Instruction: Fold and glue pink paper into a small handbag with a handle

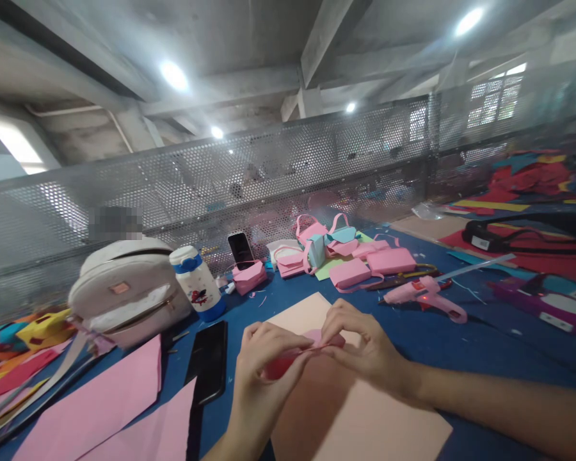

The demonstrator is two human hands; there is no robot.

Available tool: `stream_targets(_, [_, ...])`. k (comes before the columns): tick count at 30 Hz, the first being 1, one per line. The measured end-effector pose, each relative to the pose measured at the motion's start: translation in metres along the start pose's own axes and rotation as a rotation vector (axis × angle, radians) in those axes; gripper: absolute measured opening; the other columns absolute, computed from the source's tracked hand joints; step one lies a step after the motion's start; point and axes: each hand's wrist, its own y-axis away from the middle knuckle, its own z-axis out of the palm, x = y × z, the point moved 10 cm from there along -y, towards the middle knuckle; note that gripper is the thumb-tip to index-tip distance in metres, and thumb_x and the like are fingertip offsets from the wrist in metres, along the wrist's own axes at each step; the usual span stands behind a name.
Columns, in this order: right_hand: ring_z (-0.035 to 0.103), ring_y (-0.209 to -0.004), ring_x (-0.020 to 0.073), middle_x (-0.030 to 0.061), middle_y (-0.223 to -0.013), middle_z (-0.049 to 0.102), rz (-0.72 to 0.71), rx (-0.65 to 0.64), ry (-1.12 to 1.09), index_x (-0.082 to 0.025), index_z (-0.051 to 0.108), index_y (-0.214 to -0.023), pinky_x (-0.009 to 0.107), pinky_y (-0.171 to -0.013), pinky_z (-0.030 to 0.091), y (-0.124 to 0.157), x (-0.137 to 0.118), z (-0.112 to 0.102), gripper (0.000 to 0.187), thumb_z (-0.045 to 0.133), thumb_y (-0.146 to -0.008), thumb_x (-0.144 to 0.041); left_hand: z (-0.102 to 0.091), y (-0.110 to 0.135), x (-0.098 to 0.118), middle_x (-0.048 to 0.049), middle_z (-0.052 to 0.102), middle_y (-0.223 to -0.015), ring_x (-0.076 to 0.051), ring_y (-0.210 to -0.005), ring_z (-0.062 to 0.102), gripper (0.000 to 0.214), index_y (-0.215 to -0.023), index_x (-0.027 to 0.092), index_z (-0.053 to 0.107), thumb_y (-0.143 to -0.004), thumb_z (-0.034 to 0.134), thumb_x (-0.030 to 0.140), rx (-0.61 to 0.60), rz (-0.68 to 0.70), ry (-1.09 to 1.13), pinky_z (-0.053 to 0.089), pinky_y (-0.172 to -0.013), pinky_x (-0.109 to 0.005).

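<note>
My left hand (264,365) and my right hand (362,342) meet over a beige sheet (365,422) on the blue table. Both pinch a small folded piece of pink paper (292,358) between fingers and thumbs; the hands cover most of it. A black phone (207,368) lies flat just left of my left hand. A pink glue gun (425,296) rests beyond my right hand.
Pink paper sheets (100,403) lie at the front left. A pale backpack (125,291), a white bottle (196,282) and a propped phone (240,250) stand behind. Several pink paper handbags (350,256) sit near a perforated metal screen (269,173). Coloured paper piles (528,176) fill the right.
</note>
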Motion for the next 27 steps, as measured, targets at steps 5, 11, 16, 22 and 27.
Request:
stream_targets(5, [0.055,-0.079,0.0178,0.0030,-0.080,0.065,0.001,0.001,0.017,-0.021,0.067,-0.087,0.032,-0.073,0.043,-0.001,-0.001,-0.002,0.012,0.065,-0.090,-0.032,0.004,-0.001,-0.013,0.0014,0.074,-0.074,-0.018,-0.070,0.064,0.009,-0.076,0.024,0.074,-0.084,0.071,0.029,-0.024,-0.131,0.077,0.039,-0.075,-0.034])
stream_targets(11, [0.056,-0.086,0.0200,0.0040,-0.087,0.066,-0.039,-0.052,0.029,-0.024,0.070,-0.099,0.035,-0.080,0.043,-0.001,-0.003,0.002,0.015,0.061,-0.092,-0.034,0.007,-0.001,-0.022,-0.0032,0.074,-0.070,-0.020,-0.070,0.064,0.017,-0.073,0.022,0.075,-0.085,0.067,0.030,-0.037,-0.233,0.167,0.045,-0.070,-0.032])
stream_targets(16, [0.055,-0.085,0.0196,0.0032,-0.085,0.066,-0.041,-0.031,0.043,-0.024,0.070,-0.096,0.035,-0.079,0.042,-0.001,-0.004,-0.001,0.012,0.063,-0.091,-0.031,0.005,-0.001,-0.026,-0.0040,0.073,-0.070,-0.020,-0.070,0.064,0.015,-0.072,0.022,0.075,-0.083,0.066,0.027,-0.017,-0.270,0.185,0.050,-0.070,-0.031])
stream_targets(22, [0.056,-0.082,0.0196,0.0028,-0.083,0.066,-0.051,-0.032,0.062,-0.023,0.070,-0.093,0.038,-0.084,0.040,-0.002,-0.005,-0.002,0.014,0.060,-0.092,-0.034,0.012,0.006,-0.042,-0.0080,0.071,-0.076,-0.023,-0.078,0.063,0.019,-0.074,0.018,0.075,-0.082,0.068,0.033,-0.027,-0.420,0.354,0.059,-0.064,-0.033])
stream_targets(27, [0.056,-0.082,0.0200,0.0031,-0.084,0.067,-0.036,-0.024,0.066,-0.024,0.071,-0.095,0.040,-0.088,0.039,-0.002,-0.004,-0.003,0.014,0.060,-0.093,-0.033,0.013,0.011,-0.050,-0.0088,0.067,-0.079,-0.024,-0.079,0.062,0.024,-0.075,0.017,0.076,-0.081,0.069,0.038,-0.005,-0.498,0.430,0.062,-0.063,-0.035])
